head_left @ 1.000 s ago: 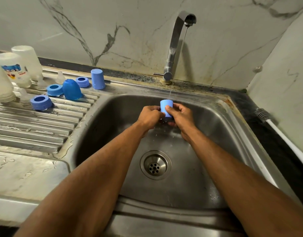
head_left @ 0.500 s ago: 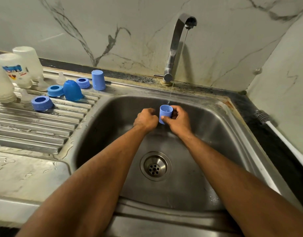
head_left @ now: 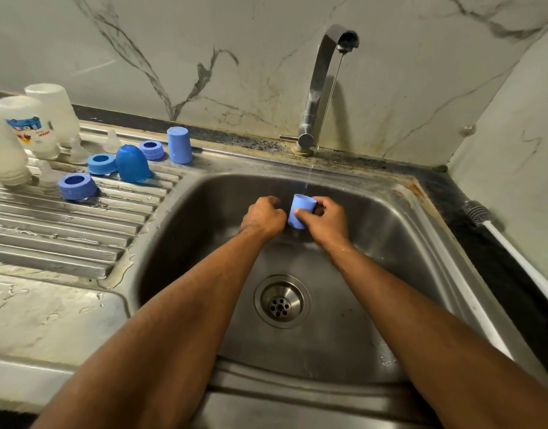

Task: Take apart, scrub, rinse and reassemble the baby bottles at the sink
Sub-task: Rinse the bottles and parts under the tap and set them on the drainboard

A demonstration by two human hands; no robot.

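Observation:
My right hand (head_left: 328, 219) grips a small blue bottle cap (head_left: 300, 210) over the sink basin (head_left: 390, 243), mouth up, under a thin stream from the tap (head_left: 320, 82). My left hand (head_left: 261, 216) is curled into a fist just left of the cap; its fingertips are hidden and I see nothing in it. On the drainboard (head_left: 65, 230) stand upturned clear bottles (head_left: 31, 125), clear nipples (head_left: 111, 140), blue collar rings (head_left: 77, 185), a blue domed cap (head_left: 131, 164) and a blue cylindrical cap (head_left: 179, 145).
The drain (head_left: 282, 301) lies in the basin's middle, below my forearms. A bottle brush (head_left: 477, 213) with a white handle lies on the dark counter to the right. Marble walls close the back and right side. The near left counter is wet.
The cap has turned from mouth down to mouth up under the stream. My left hand has let go of it and now sits curled beside it.

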